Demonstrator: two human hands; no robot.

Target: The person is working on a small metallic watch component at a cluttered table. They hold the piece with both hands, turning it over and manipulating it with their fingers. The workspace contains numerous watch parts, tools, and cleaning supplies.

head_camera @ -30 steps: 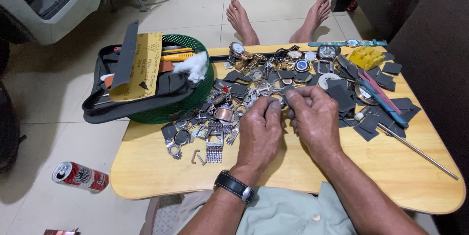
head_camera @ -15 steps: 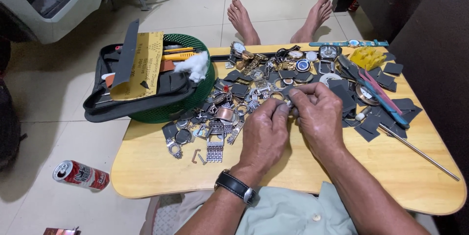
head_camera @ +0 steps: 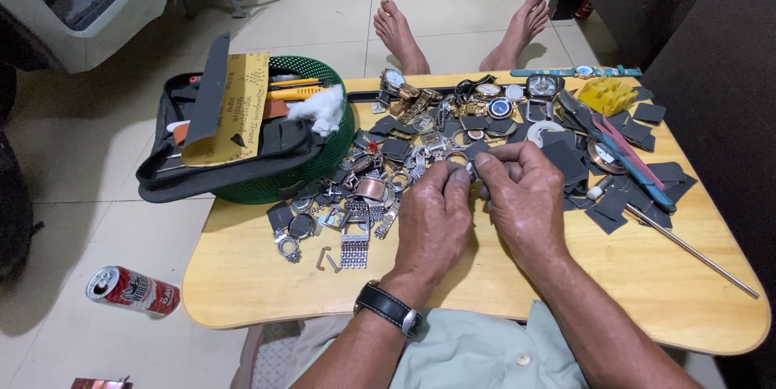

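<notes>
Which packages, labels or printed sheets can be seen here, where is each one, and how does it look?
Red and white metal drink can: lying on its side on the floor tiles, left of the wooden table; cylinder with printed label.
Yellow sandpaper sheet: on the black bag over the green basket; rectangular, dark print.
Small red and silver packet: floor, bottom left edge; mostly cut off.
No screens or signs.

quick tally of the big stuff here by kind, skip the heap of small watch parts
hands: 2, left and right, both on a small ring
green basket: 1
black bag: 1
drink can: 1
metal rod: 1
wristwatch: 1
table: 1
total: 8
</notes>
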